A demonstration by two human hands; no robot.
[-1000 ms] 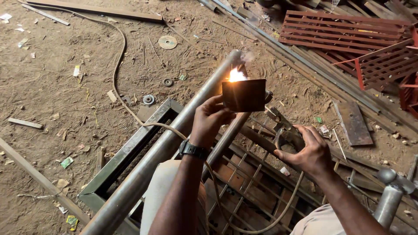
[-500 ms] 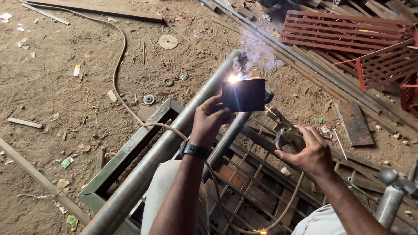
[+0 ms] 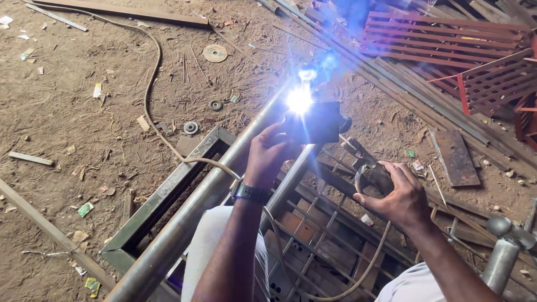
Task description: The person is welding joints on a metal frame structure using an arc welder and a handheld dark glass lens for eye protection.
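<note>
Dirt floor (image 3: 84,123) strewn with scrap and grinding discs lies under a long steel pipe (image 3: 184,223) whose axis runs from lower left up to the right, ending at a bright welding arc (image 3: 300,100). Left hand (image 3: 271,154) is curled round a dark welding shield (image 3: 319,120), held just beside the arc. Right hand (image 3: 394,193), lower right and farther from the arc, grips the electrode holder (image 3: 366,176), cable (image 3: 335,288) looping below. Red metal grilles (image 3: 442,39) crowd the upper right; open ground lies left.

Weld point (image 3: 300,100) lost in white glare; long pipe (image 3: 190,223) cut off at bottom edge.
</note>
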